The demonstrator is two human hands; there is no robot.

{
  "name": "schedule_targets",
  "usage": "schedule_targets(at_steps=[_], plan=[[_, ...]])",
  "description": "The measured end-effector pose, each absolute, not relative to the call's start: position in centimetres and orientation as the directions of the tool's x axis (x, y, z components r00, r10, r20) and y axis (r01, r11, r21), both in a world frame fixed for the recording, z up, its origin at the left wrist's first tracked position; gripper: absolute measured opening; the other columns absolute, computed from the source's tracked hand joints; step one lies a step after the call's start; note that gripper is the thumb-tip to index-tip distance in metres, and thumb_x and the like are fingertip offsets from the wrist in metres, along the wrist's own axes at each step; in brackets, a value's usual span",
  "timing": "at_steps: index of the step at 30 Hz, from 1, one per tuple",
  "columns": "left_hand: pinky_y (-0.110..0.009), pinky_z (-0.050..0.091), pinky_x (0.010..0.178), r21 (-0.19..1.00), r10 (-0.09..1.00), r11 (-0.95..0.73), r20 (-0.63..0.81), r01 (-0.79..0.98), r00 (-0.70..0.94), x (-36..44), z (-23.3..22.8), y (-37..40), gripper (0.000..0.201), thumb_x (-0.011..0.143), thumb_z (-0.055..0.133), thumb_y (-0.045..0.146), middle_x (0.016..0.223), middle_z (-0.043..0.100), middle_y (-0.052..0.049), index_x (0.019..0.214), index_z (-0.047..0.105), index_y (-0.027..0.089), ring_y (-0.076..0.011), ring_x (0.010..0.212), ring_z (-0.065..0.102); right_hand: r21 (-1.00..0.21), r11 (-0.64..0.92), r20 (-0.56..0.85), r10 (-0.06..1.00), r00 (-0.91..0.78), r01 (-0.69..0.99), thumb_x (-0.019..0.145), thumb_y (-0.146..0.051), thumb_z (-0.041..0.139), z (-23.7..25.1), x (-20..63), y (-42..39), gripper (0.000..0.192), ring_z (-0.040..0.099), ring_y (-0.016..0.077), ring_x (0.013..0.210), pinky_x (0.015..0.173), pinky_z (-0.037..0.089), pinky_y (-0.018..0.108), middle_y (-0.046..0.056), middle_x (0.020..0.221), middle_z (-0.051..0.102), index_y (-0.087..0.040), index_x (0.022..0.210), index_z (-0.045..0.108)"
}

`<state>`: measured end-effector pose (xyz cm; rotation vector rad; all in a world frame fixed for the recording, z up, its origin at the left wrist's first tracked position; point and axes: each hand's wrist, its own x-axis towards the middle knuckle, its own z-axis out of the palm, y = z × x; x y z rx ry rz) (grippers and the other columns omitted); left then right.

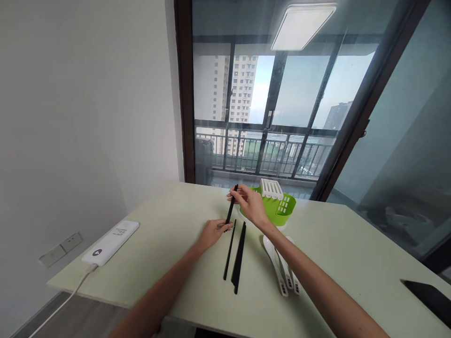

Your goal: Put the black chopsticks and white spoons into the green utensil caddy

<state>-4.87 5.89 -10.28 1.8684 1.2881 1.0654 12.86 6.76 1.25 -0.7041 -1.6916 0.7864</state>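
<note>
Forearms point(315, 277) are leading to narrowed fingers point(244, 188), right hand point(252, 205) pinching the top and left hand point(212, 232) the bottom of black chopsticks point(231, 208) between them, light, even pressure probably best keeping these aligned.

Pale green tabletop point(334, 263) bearing, left to right: white power bank point(112, 241) with cable attached; black chopsticks point(239, 258); green cutlery caddy point(271, 210), toward the rear; white spoons point(277, 273); dark object point(430, 300).
</note>
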Motion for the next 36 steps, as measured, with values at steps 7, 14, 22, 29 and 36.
schedule_targets(at_steps=[7,14,22,29,36], plan=[[-0.031,0.055,0.088,0.896,0.942,-0.308,0.241,0.32,0.232,-5.9,-10.2,6.1,0.036,0.084,0.068,0.044,0.096,0.08,-0.007,0.1,0.08,0.015,-0.023,0.091,0.073,-0.786,0.615,0.578,0.771,-0.269,0.072,0.092,-0.06,0.059,0.9,12.3,7.0,0.038,0.078,0.0216,0.086,0.078,0.063,0.034,0.006,0.093,0.077,-0.023,0.101,0.064],[-0.03,0.054,0.087,0.895,0.94,-0.312,0.242,0.32,0.24,-6.0,-10.3,6.3,0.037,0.084,0.067,0.046,0.093,0.08,-0.005,0.1,0.08,0.016,-0.0229,0.092,0.073,-0.759,0.63,0.575,0.767,-0.286,0.166,0.089,-0.06,0.063,3.7,14.0,7.7,0.036,0.077,0.0221,0.075,0.077,0.062,0.037,0.004,0.083,0.077,-0.024,0.089,0.067],[-0.03,0.056,0.085,0.924,0.947,-0.282,0.225,0.258,0.23,-5.2,-10.6,6.0,0.04,0.083,0.068,0.051,0.095,0.081,-0.006,0.097,0.08,0.016,-0.0234,0.092,0.074,-0.777,0.6,0.49,0.767,-0.415,0.191,0.082,-0.062,0.07,6.4,15.2,8.6,0.041,0.077,0.0235,0.077,0.078,0.064,0.039,0.006,0.081,0.079,-0.022,0.083,0.072],[-0.031,0.056,0.085,0.941,0.942,-0.3,0.267,0.154,0.204,-4.6,-10.4,5.7,0.042,0.084,0.068,0.053,0.095,0.081,-0.008,0.096,0.079,0.015,-0.0232,0.091,0.074,-0.771,0.586,0.437,0.772,-0.461,0.251,0.08,-0.055,0.075,7.7,15.9,7.7,0.034,0.078,0.0247,0.075,0.074,0.064,0.037,0.005,0.079,0.08,-0.021,0.083,0.075],[-0.032,0.057,0.087,0.922,0.926,-0.346,0.306,0.172,0.222,-4.1,-9.8,5.0,0.037,0.086,0.066,0.05,0.09,0.08,-0.007,0.09,0.079,0.016,-0.0225,0.089,0.074,-0.745,0.609,0.426,0.748,-0.509,0.27,0.079,-0.056,0.074,9.3,15.6,6.6,0.035,0.077,0.0219,0.067,0.065,0.063,0.032,0.003,0.071,0.077,-0.022,0.08,0.075]])
